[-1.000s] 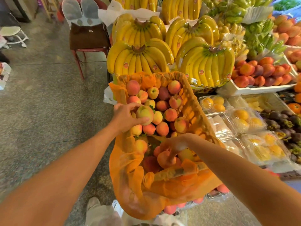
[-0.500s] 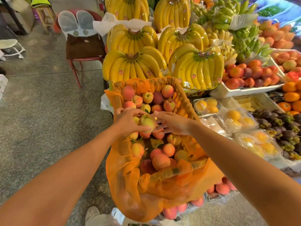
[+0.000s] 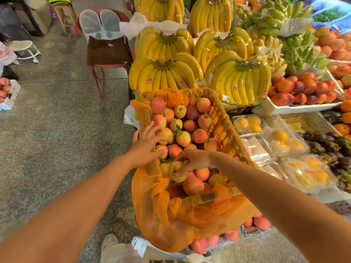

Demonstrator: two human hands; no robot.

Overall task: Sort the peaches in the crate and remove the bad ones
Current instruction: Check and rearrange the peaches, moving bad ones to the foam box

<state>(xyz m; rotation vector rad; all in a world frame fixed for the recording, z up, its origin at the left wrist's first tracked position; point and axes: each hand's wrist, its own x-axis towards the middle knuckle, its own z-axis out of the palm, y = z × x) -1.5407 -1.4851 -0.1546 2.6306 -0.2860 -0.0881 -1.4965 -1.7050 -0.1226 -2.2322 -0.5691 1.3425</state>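
Bananas (image 3: 165, 76) behind the crate (image 3: 225, 118).
Right hand (image 3: 192, 160) grips a greenish peach (image 3: 175, 176) beneath it; left hand (image 3: 145, 144), fingers spread, rests on neighbouring peaches (image 3: 199, 135).

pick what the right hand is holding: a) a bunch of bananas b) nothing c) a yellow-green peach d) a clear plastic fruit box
c: the right hand curls its fingers round a yellow-green peach inside the orange-lined crate.

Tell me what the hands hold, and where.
The right hand grips a yellow-green peach from above; the left hand holds nothing, resting open on other peaches.
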